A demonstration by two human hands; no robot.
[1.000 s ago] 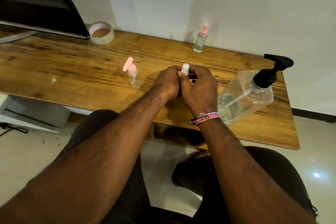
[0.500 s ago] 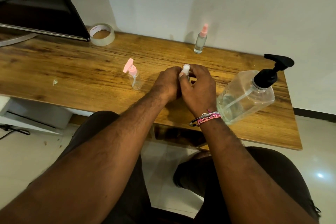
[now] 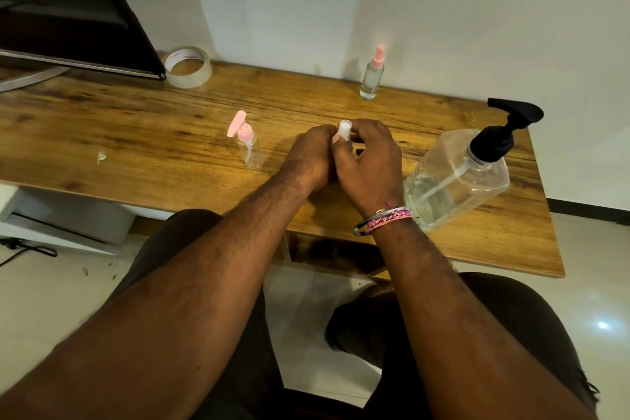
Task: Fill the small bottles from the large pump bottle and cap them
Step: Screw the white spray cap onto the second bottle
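White cap (image 3: pixel 344 129) on small btl, both my hands' grip (L (image 3: pixel 312 155), R (image 3: pixel 370 160)) still curled round it, barely shifted; capping likely ongoing.

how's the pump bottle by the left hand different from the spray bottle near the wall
The pump bottle is squat with a flat pink pump head; the spray bottle is slimmer with a narrow pink nozzle. The pump bottle stands mid-table, the spray bottle at the back edge. Both are small, clear, upright and pink-topped.
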